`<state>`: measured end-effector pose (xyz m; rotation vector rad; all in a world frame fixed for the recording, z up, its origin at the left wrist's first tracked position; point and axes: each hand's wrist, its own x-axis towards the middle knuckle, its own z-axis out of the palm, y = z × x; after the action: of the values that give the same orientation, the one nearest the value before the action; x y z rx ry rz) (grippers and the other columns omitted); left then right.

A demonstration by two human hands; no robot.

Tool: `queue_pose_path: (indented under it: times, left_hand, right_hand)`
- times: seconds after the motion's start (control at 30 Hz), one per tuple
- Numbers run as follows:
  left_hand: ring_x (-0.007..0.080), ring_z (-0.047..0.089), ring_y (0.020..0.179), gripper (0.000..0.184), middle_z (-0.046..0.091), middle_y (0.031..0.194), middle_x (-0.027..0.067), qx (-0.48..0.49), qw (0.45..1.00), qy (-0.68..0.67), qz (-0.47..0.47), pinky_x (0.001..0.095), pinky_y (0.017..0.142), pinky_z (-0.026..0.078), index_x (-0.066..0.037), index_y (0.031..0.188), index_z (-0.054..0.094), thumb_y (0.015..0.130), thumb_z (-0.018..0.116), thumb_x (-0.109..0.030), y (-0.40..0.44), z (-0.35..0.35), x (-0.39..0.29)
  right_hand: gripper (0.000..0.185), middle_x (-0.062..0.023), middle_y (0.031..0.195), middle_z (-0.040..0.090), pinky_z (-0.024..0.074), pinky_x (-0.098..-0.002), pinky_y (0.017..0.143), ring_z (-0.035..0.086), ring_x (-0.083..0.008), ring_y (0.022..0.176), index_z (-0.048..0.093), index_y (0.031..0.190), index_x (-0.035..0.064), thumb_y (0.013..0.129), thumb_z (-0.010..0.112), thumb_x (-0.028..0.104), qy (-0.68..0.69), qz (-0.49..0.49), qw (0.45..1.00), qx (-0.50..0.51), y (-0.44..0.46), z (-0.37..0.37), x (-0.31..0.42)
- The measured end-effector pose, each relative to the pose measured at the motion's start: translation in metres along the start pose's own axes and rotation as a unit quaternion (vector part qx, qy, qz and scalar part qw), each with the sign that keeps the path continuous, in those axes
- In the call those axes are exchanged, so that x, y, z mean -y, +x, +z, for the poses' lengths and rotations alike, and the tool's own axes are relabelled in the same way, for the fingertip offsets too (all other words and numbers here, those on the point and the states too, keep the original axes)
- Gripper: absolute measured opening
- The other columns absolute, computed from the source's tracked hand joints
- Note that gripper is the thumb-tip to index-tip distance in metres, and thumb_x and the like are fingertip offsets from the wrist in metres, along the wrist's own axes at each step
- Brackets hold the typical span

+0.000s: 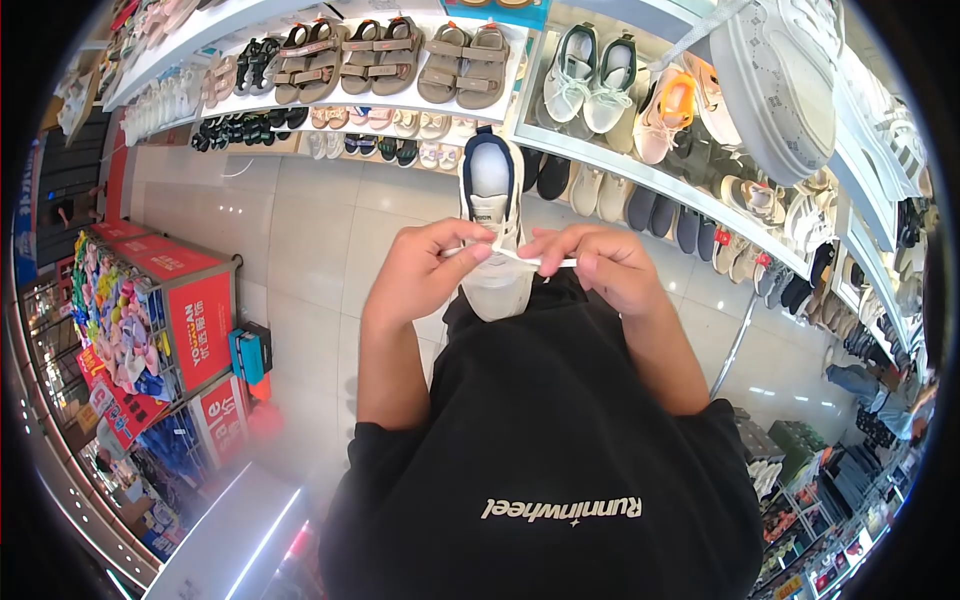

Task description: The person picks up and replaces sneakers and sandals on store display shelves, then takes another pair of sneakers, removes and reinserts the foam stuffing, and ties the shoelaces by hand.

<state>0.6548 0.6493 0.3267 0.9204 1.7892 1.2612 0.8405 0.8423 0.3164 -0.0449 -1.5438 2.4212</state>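
A cream-white sneaker (496,292) with a dark blue collar lining points its toe toward my body, its heel toward the shelves. My left hand (425,264) pinches a white shoelace over the sneaker's tongue, between thumb and forefinger. On the other side, my right hand (600,262) has its fingers closed on the white shoelace (520,256), and a short length sticks out between thumb and fingers. Both hands are close together above the laced part. What supports the sneaker from below is hidden by it and my black shirt.
Sandals (465,62) line the shelf ahead, with more shoes below. White-green sneakers (590,85) stand on the right-hand shelf. A large pale shoe (778,85) is close at upper right. A red display bin (195,310) with colourful goods stands on the left.
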Motion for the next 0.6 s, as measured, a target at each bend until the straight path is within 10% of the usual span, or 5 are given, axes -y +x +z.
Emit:
queue_pose_path:
  times: [0.17,0.37,0.6]
  left_hand:
    - [-0.0006,0.034,0.058,0.011,0.047,0.062,-0.0099,-0.144,0.986,-0.023,-0.085,0.0205,0.052,0.028,-0.003,0.106,0.074,0.095,0.071,-0.005,-0.009,-0.035,0.034]
    - [0.0003,0.026,0.058,0.027,0.031,0.061,-0.014,-0.027,0.995,-0.087,-0.04,0.0217,0.052,0.024,-0.004,0.12,0.071,0.094,0.067,0.002,-0.027,-0.039,0.037]
    - [0.0145,0.039,0.046,0.04,0.042,0.053,0.0039,0.062,0.982,0.177,0.035,0.0297,0.048,0.037,-0.015,0.125,0.074,0.086,0.078,-0.012,-0.004,0.002,-0.017]
  right_hand:
    - [0.039,-0.0062,0.077,0.059,0.0413,-0.0474,0.105,0.063,-0.02,0.078,0.056,0.072,0.0059,0.106,0.051,0.025,0.019,-0.027,0.998,-0.052,-0.018,-0.032,0.005]
    - [0.041,-0.0067,0.076,0.057,0.0499,-0.0429,0.093,0.063,-0.0196,0.076,0.055,0.071,0.0027,0.108,0.047,0.021,0.007,-0.012,0.997,-0.08,-0.027,-0.035,0.012]
    - [0.023,-0.0096,0.091,0.07,0.0524,-0.0327,0.073,0.064,-0.0193,0.079,0.064,0.082,-0.0021,0.101,0.061,0.01,-0.177,-0.023,0.981,0.081,0.017,0.034,0.032]
